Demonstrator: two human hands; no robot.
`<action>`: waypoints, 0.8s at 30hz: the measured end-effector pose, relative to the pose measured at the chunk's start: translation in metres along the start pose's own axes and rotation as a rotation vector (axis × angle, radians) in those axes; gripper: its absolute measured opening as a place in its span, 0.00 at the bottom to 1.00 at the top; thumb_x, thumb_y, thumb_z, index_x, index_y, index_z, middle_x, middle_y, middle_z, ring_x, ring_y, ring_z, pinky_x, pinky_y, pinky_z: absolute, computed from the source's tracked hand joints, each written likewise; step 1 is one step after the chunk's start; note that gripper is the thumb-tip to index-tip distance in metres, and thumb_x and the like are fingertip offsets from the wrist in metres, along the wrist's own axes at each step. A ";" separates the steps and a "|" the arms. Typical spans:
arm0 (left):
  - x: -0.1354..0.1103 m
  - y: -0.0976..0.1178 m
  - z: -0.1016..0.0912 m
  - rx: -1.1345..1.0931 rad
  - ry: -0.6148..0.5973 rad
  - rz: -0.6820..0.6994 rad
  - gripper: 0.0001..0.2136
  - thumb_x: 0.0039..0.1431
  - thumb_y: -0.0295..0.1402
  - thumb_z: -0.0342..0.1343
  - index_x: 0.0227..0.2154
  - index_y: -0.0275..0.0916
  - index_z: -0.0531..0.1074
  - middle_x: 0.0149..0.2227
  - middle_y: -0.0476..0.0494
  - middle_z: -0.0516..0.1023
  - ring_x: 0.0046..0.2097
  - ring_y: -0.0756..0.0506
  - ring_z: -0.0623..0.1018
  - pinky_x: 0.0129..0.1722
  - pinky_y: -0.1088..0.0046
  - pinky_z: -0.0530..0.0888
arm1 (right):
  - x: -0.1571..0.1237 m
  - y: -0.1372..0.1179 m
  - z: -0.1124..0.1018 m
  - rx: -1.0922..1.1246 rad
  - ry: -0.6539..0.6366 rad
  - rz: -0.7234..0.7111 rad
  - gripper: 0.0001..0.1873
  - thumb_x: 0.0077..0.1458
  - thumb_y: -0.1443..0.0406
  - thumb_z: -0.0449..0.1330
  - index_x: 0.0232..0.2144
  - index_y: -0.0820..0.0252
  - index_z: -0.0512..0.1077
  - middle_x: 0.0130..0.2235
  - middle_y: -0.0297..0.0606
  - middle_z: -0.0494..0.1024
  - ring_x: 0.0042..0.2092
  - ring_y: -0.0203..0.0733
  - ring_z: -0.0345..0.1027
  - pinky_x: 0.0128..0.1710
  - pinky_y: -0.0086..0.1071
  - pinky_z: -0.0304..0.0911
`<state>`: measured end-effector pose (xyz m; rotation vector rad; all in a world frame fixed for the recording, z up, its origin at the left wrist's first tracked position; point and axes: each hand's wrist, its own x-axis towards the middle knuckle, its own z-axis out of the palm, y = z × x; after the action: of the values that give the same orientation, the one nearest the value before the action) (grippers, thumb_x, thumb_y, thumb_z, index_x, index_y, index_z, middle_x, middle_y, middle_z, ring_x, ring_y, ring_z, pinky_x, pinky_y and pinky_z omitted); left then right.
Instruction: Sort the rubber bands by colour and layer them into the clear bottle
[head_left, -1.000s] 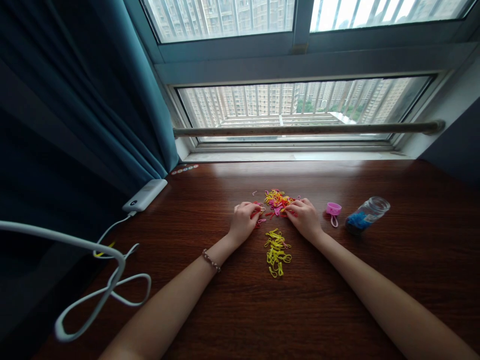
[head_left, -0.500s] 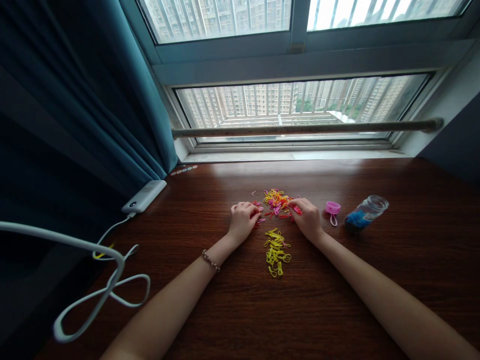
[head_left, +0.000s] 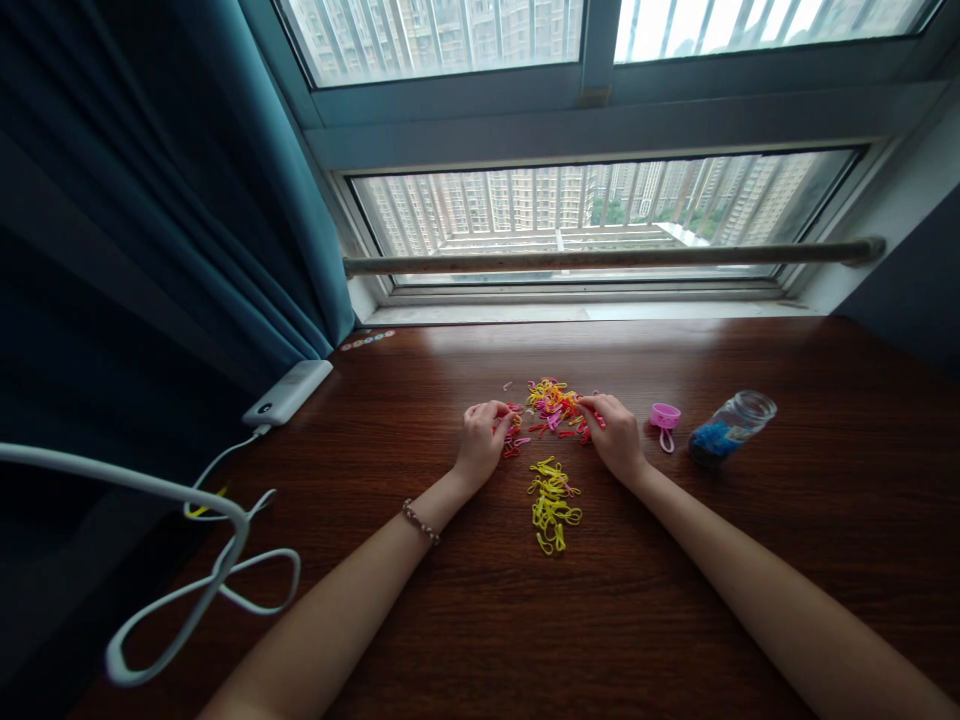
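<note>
A loose pile of small rubber bands point(head_left: 555, 403) in yellow, orange, pink and red lies on the brown table between my two hands. My left hand point(head_left: 478, 443) rests at the pile's left side, thumb and forefinger a little apart over some red and pink bands point(head_left: 513, 440). At the right side, my right hand point(head_left: 616, 435) has its fingertips pinched together at the pile's edge, apparently on a rubber band; the fingers partly hide it. Closer to me is a separate heap of yellow rubber bands point(head_left: 553, 508), with a pink one among them.
Right of my right hand lie a pink cap with a loop point(head_left: 665, 417) and a tilted clear jar point(head_left: 731, 430) with blue contents. A white power bank-like device point(head_left: 289, 392) and white cable point(head_left: 225, 560) are at left, by a blue curtain point(head_left: 300, 230). A window rail point(head_left: 600, 262) runs behind.
My left fingers have loosened and drawn back slightly to the left, uncovering more red and orange bands. My right fingertips have shifted slightly at the pile's edge.
</note>
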<state>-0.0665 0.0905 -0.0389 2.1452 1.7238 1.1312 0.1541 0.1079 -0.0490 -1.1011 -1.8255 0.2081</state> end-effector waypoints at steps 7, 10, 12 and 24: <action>-0.002 -0.002 0.000 -0.076 0.014 -0.034 0.06 0.58 0.34 0.49 0.30 0.39 0.67 0.32 0.46 0.74 0.37 0.46 0.73 0.39 0.69 0.67 | 0.001 -0.001 0.001 0.004 -0.049 0.029 0.14 0.58 0.68 0.47 0.41 0.59 0.70 0.35 0.42 0.72 0.38 0.46 0.65 0.40 0.37 0.61; -0.003 -0.001 -0.001 -0.116 0.008 0.023 0.05 0.57 0.34 0.50 0.31 0.39 0.68 0.33 0.45 0.75 0.39 0.46 0.73 0.42 0.69 0.68 | 0.002 -0.001 0.001 0.025 -0.060 0.040 0.16 0.57 0.70 0.45 0.43 0.59 0.69 0.35 0.42 0.71 0.38 0.46 0.65 0.39 0.36 0.61; -0.005 0.001 -0.002 -0.161 -0.010 0.085 0.04 0.57 0.33 0.50 0.33 0.39 0.68 0.35 0.45 0.74 0.40 0.47 0.73 0.43 0.69 0.68 | 0.002 -0.001 0.000 0.050 -0.057 0.046 0.17 0.56 0.71 0.45 0.45 0.59 0.67 0.35 0.41 0.71 0.38 0.45 0.65 0.39 0.36 0.62; -0.010 0.004 -0.002 -0.156 -0.159 0.375 0.08 0.59 0.30 0.47 0.38 0.39 0.70 0.37 0.42 0.70 0.40 0.48 0.71 0.42 0.72 0.70 | 0.003 -0.001 0.000 0.116 -0.023 0.124 0.10 0.55 0.67 0.51 0.38 0.60 0.69 0.35 0.40 0.74 0.36 0.43 0.67 0.37 0.35 0.62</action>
<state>-0.0653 0.0792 -0.0397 2.4443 1.1572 1.0963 0.1534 0.1100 -0.0464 -1.1348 -1.7437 0.3969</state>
